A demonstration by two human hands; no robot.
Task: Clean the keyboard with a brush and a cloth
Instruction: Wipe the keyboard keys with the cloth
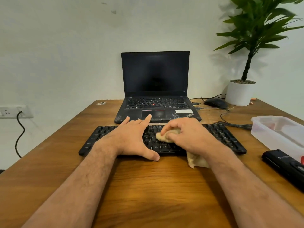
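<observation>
A black external keyboard [220, 137] lies across the wooden table [148, 186], in front of a laptop. My right hand [184, 134] grips a bunched tan cloth [162, 137] and presses it onto the keys near the keyboard's middle. A loose end of the cloth hangs off the front edge under my wrist. My left hand [131, 139] rests flat on the left half of the keyboard with fingers spread and the thumb at its front edge. No brush can be made out.
An open black laptop [155, 89] stands behind the keyboard. A mouse [215, 102] and a white potted plant [240, 92] are at the back right. A clear plastic box [279, 134] and a black case [284, 165] lie on the right. A wall socket [14, 111] is at the left.
</observation>
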